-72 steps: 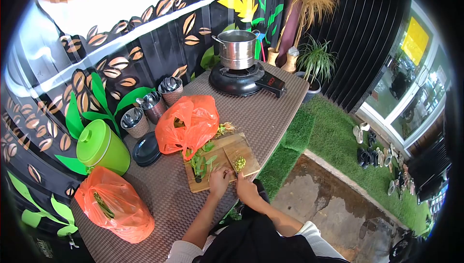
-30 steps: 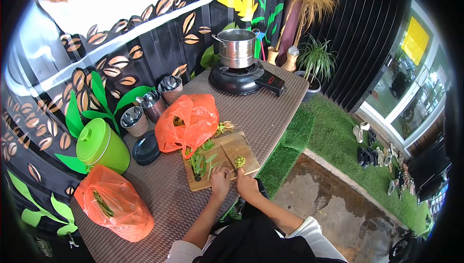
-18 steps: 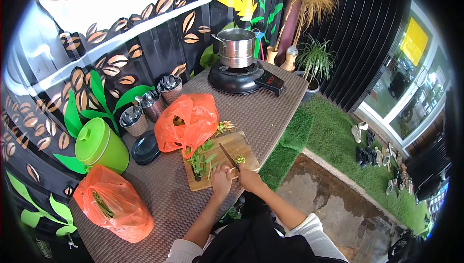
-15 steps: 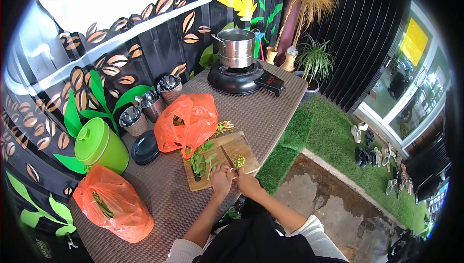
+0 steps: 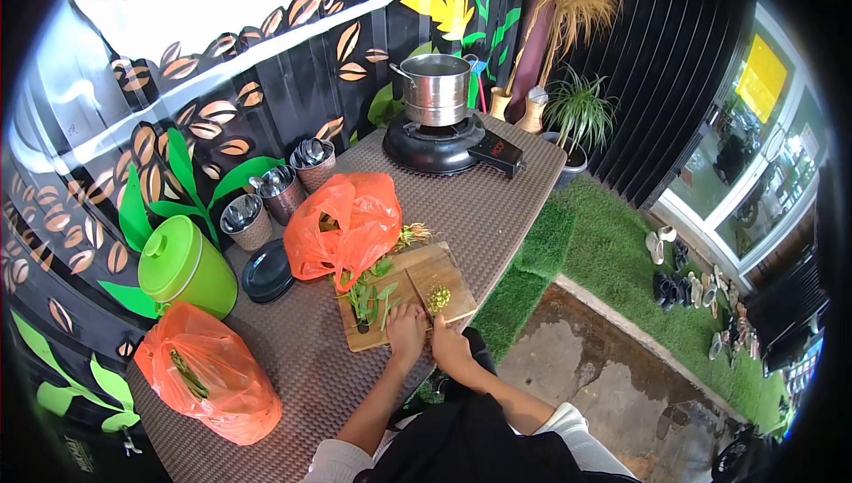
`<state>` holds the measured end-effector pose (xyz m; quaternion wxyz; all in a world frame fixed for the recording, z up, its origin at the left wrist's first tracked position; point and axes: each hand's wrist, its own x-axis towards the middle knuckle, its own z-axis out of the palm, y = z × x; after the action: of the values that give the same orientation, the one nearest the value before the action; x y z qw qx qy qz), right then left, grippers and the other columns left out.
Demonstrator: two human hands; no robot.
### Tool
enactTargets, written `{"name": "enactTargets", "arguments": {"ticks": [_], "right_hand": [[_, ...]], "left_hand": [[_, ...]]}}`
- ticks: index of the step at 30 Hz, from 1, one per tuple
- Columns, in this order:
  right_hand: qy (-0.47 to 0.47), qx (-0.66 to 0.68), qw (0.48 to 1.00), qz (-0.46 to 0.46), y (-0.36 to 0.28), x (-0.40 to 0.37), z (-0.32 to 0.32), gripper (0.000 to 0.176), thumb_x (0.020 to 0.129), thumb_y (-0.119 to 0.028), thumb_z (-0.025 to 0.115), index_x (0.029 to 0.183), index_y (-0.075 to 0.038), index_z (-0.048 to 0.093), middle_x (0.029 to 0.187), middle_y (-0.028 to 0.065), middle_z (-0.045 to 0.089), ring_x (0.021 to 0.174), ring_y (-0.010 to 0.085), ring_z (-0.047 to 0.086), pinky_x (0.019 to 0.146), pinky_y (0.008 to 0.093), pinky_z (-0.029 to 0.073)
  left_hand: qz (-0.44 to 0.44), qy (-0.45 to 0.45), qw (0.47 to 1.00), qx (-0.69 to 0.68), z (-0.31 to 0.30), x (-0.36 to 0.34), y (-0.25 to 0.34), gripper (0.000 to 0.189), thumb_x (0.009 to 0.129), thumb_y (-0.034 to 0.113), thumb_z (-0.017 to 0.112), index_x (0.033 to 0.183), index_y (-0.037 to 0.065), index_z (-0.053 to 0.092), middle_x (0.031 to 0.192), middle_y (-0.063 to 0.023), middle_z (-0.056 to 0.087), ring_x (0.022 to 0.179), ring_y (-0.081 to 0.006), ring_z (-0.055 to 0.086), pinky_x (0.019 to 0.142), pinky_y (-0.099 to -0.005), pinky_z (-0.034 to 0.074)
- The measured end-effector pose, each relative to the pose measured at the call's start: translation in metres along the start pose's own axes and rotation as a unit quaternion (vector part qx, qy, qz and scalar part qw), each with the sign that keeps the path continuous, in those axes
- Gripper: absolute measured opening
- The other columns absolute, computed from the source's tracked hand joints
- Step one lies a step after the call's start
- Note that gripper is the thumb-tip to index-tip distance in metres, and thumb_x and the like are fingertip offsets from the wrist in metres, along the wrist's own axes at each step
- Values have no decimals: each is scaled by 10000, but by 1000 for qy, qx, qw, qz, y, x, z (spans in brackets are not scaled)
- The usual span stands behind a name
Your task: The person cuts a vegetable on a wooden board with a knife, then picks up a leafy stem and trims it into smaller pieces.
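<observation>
A wooden cutting board (image 5: 413,261) lies at the table's near edge. Leafy greens (image 5: 362,298) are spread over its left part, and a small pile of chopped green pieces (image 5: 438,297) sits at its right. My left hand (image 5: 406,334) is on the board's near side with its fingers bent over green stems, which are mostly hidden under them. Closed around the handle of a knife, my right hand (image 5: 451,345) is just right of my left. The knife (image 5: 417,287) points away from me, between the greens and the chopped pile.
An orange bag (image 5: 346,221) touches the board's far left. Another orange bag (image 5: 213,376), a green lidded container (image 5: 186,268), black plates (image 5: 267,271) and cutlery cups (image 5: 279,193) stand left. A steel pot (image 5: 435,90) sits on a black stove (image 5: 433,146) at the far end.
My right hand has shifted slightly down and right with the knife. My left hand has stayed almost in place.
</observation>
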<state>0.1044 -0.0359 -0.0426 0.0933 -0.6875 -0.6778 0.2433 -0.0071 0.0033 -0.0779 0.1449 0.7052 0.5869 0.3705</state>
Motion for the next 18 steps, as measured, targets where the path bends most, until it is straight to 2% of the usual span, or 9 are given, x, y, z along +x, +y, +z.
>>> {"name": "enactTargets", "arguments": {"ticks": [2,6,9,12,15,18], "right_hand": [[17,-1,1000,-9,1,8,4,271,912,-173,450,1065,38,373,799,284,627,778,442,636,631,524,509],[-1,3,999,-36,15,21,2,277,911,-166,452,1080,38,371,786,274,630,749,439,639,614,521,509],[40,32,998,-43,15,5,3,279,915,-178,456,1077,33,374,753,258,632,712,437,638,601,520,509],[38,-5,999,-20,10,-3,-2,290,923,-201,457,1077,30,373,723,250,629,690,437,634,597,520,507],[23,-53,998,19,16,4,-8,302,923,-193,426,1120,30,380,772,258,641,728,389,662,610,488,528],[43,-41,998,-24,27,11,-11,317,918,-184,437,1137,37,372,739,244,640,717,391,660,599,485,528]], "left_hand": [[33,24,999,20,3,0,-2,66,820,152,591,807,87,594,872,-78,577,899,-280,512,784,-394,387],[35,24,999,11,-2,-1,4,22,804,87,589,810,66,586,858,-80,567,868,-283,515,759,-391,391],[44,43,998,3,0,-4,2,31,800,82,598,823,61,595,876,-88,574,881,-292,515,778,-395,395],[53,42,997,37,-2,-7,2,79,826,129,575,858,63,607,909,-89,588,915,-287,511,816,-406,385],[79,55,995,17,-5,-9,5,80,825,121,579,865,63,617,902,-88,592,920,-288,511,817,-403,384],[69,49,996,-5,-2,-6,1,76,816,120,595,860,66,626,891,-82,598,918,-285,516,820,-401,381]]}}
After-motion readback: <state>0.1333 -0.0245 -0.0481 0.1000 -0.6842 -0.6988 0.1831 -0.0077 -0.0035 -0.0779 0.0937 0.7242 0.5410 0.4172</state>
